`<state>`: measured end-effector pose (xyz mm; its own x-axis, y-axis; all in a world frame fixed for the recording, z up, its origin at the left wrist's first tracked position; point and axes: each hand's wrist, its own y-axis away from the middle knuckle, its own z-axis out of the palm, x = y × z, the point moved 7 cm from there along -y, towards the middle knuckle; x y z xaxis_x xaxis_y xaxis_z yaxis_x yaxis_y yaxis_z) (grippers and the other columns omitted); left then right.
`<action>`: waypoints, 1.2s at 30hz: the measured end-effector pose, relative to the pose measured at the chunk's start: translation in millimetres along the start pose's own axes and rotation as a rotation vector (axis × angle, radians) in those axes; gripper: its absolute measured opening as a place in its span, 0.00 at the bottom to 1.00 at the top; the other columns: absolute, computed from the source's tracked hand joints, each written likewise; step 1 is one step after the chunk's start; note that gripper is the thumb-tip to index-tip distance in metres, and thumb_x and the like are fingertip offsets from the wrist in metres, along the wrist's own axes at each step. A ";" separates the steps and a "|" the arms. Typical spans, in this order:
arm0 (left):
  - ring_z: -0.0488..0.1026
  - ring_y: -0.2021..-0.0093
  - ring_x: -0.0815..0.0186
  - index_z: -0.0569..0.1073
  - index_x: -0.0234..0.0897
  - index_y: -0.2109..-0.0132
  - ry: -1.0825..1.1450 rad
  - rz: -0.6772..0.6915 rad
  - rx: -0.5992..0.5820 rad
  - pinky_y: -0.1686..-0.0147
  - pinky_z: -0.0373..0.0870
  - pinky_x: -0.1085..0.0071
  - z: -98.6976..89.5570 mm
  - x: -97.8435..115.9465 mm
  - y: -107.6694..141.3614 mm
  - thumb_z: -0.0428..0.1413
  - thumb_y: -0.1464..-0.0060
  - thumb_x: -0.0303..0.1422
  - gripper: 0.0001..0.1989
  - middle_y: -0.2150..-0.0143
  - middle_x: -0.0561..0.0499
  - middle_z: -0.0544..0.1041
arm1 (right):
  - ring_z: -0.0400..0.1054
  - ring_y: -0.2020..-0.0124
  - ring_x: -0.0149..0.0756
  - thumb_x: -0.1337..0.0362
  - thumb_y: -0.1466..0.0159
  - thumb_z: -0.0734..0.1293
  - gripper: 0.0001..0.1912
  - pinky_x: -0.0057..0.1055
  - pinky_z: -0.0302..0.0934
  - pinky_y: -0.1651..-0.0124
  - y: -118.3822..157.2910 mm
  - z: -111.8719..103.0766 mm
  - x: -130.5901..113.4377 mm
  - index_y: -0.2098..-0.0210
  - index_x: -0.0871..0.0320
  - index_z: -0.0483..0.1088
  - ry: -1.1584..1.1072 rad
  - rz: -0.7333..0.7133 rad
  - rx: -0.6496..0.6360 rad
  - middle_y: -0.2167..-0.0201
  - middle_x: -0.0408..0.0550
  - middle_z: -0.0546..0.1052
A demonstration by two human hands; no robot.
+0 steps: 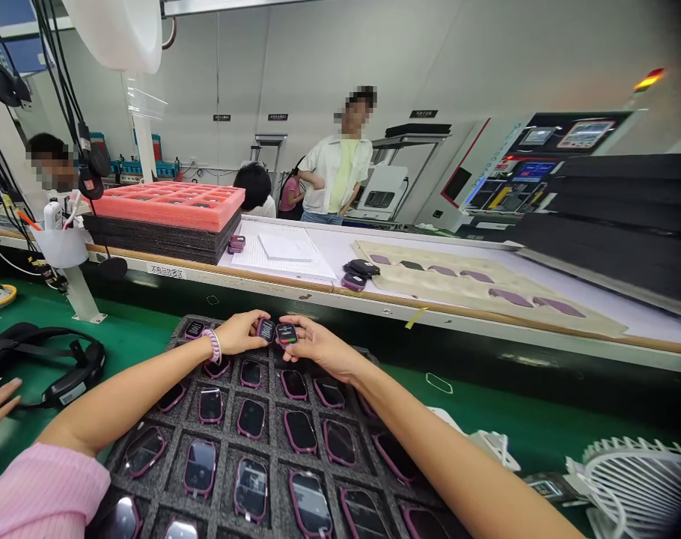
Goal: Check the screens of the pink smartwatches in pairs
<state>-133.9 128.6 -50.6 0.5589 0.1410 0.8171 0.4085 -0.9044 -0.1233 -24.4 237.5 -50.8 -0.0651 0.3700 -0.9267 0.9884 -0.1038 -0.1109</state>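
Left hand [244,332] and right hand [312,344] each pinch a small watch-like device, the left-hand device [266,329] just beside the right-hand device [286,334], above the far part of a compartmented dark foam tray [228,427].

The person wears a pale pink top with fine vertical ribbing, its short sleeve [52,486] ending in a smooth, slightly gathered hem above the left elbow, and a coiled, band-like wrist tie [212,345] in pink and white loops around the left wrist, both hands being gloveless.
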 end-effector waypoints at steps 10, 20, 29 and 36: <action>0.62 0.47 0.51 0.71 0.41 0.42 -0.503 -0.022 -0.125 0.43 0.59 0.56 2.0 -3.5 11.6 0.65 0.48 0.38 0.27 0.50 0.43 0.68 | 0.65 0.59 0.44 0.64 0.43 0.71 0.23 0.42 0.63 0.49 -5.9 -7.4 14.2 0.48 0.56 0.70 0.413 -0.085 0.076 0.57 0.50 0.68; 0.60 0.45 0.50 0.61 0.40 0.33 -0.641 -0.049 -0.052 0.44 0.60 0.54 -1.0 2.8 20.5 0.63 0.47 0.45 0.38 0.43 0.40 0.64 | 0.62 0.44 0.55 0.60 0.40 0.72 0.28 0.51 0.58 0.45 -0.5 -7.1 21.6 0.42 0.57 0.68 0.750 0.041 0.051 0.50 0.56 0.66; 0.59 0.43 0.50 0.64 0.39 0.35 -0.695 0.013 0.007 0.44 0.58 0.54 9.3 15.1 36.2 0.64 0.46 0.46 0.36 0.43 0.41 0.65 | 0.60 0.44 0.56 0.51 0.33 0.69 0.19 0.52 0.54 0.48 21.2 3.8 2.8 0.45 0.50 0.73 1.184 -0.185 0.121 0.43 0.58 0.67; 0.60 0.45 0.51 0.67 0.41 0.38 -0.715 0.048 0.025 0.47 0.59 0.55 9.6 12.0 37.3 0.63 0.47 0.49 0.34 0.45 0.42 0.67 | 0.63 0.47 0.54 0.50 0.31 0.67 0.14 0.52 0.49 0.49 36.3 -3.9 -14.1 0.63 0.50 0.81 1.278 -0.275 0.121 0.48 0.55 0.73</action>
<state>-105.1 100.5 -50.8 0.9092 0.3387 0.2423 0.3835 -0.9078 -0.1697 12.9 232.1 -40.4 -0.0199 0.9931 0.1156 0.9409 0.0577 -0.3338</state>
